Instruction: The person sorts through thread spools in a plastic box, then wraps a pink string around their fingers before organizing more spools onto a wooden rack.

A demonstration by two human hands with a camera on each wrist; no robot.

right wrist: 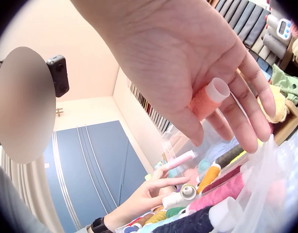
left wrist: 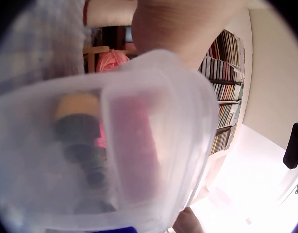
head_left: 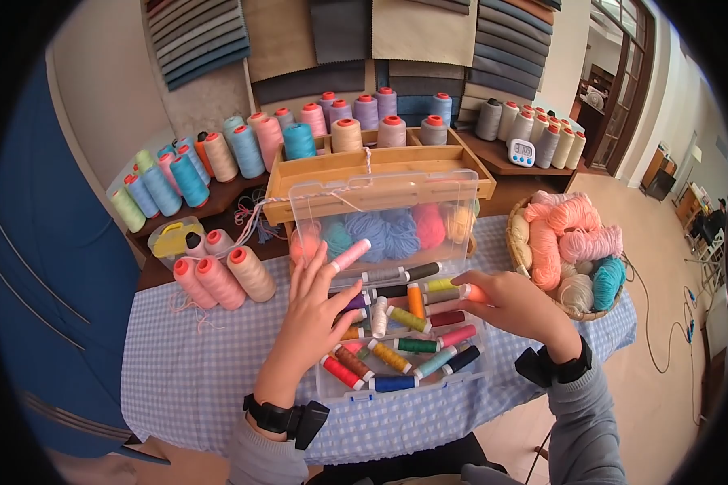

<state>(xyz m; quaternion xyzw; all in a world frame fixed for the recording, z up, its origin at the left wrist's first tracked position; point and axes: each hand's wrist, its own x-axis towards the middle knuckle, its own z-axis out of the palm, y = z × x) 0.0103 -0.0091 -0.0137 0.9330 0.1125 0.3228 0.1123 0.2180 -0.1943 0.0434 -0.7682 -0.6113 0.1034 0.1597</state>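
Note:
Between the fingers of my left hand a light pink thread spool slants up, its white end pointing away. My right hand holds a coral thread spool between thumb and fingers, its hollow white end showing in the right wrist view. Both hands are over a clear plastic box of thread spools lying at various angles. Among them are an orange spool, a white spool, a red spool and a navy spool. The box wall covers much of the left wrist view.
Behind the box stands its raised clear lid, with balls of yarn behind it. A basket of yarn skeins is at right, large thread cones at left. A wooden rack with more cones stands at the back.

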